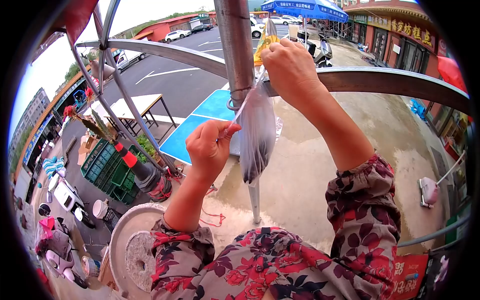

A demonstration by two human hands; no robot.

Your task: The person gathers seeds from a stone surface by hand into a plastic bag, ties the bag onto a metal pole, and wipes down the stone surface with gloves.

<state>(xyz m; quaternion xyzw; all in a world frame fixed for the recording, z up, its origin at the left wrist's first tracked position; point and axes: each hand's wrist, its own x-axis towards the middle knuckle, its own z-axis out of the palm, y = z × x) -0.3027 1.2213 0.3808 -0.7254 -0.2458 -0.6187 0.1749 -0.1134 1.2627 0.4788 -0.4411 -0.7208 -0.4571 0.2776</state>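
A thin, clear plastic bag point(258, 132) hangs in front of the upright metal pole point(235, 45), with something dark in its lower end that I cannot make out. My left hand point(212, 146), left of the pole, is closed in a pinch on one stretched strip of the bag. Higher up and to the right, my right hand point(290, 64) is closed on another twisted strip. Both strips look taut and meet near the top of the bag. Whether the bag is tied to the pole cannot be told. A yellow printed bag point(267, 40) hangs behind my right hand.
A curved metal rail point(390, 80) crosses behind my right forearm. A blue table point(192, 120) stands beyond the pole. Down left are a round stone slab point(122, 227), green crates point(107, 167) and a traffic cone point(137, 165). Parked scooters stand farther left, shops at right.
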